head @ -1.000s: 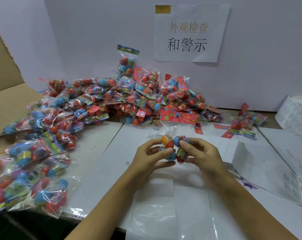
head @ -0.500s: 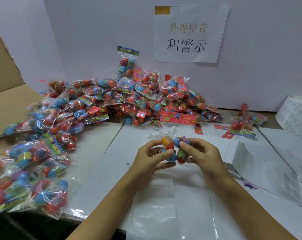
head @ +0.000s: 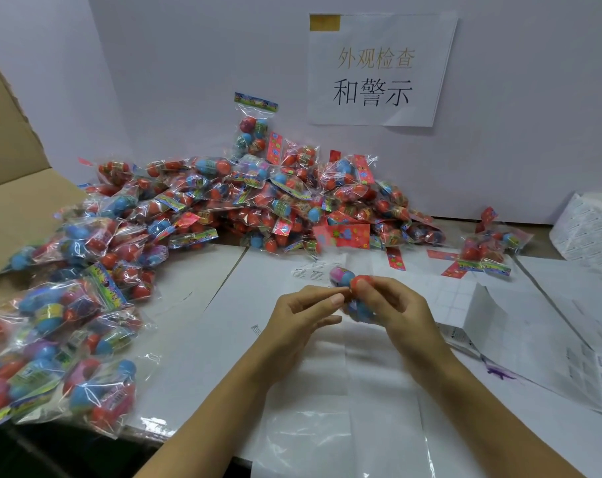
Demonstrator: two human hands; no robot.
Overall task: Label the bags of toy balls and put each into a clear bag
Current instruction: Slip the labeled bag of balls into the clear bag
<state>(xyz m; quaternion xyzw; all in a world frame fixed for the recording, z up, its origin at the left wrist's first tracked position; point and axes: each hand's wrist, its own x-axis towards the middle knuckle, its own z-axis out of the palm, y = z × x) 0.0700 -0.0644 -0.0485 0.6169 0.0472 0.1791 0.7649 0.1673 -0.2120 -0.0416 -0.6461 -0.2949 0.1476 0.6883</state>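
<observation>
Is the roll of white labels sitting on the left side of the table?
No, the roll of white labels sits at the table's far right edge.

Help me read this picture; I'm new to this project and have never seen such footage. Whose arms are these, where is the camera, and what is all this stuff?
There is no machine here. A person wears a camera on the head, looking down at their own hands. The right hand grips a small bag of toy balls, blurred by motion; the left hand pinches at its edge. Behind them a big pile of ball bags spreads along the white table. Flat clear bags lie just in front of the person. A roll of labels stands at the far right, and a paper sign hangs on the wall.
</observation>
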